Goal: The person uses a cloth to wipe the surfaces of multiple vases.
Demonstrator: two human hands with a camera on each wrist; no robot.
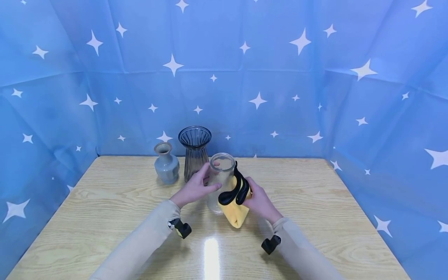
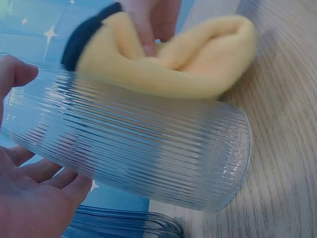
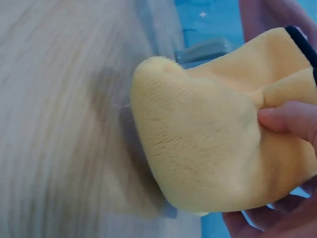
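Observation:
A clear ribbed glass vase (image 1: 214, 204) stands near the middle of the table, its round mouth facing up. My left hand (image 1: 196, 187) holds it from the left, thumb on one side and fingers on the other, as the left wrist view shows. From the right, my right hand (image 1: 259, 199) grips a folded yellow plush cloth (image 3: 198, 139) with a black border. This cloth lies against the side of the vase in the left wrist view. Whether the vase's base touches the wood I cannot tell.
A dark ribbed vase with a flared rim (image 1: 194, 153) stands just behind my left hand. Left of it is a small grey-blue vase (image 1: 167, 169). Blue star-patterned curtains (image 1: 224, 89) enclose the wooden table (image 1: 297, 175) at the back and both sides.

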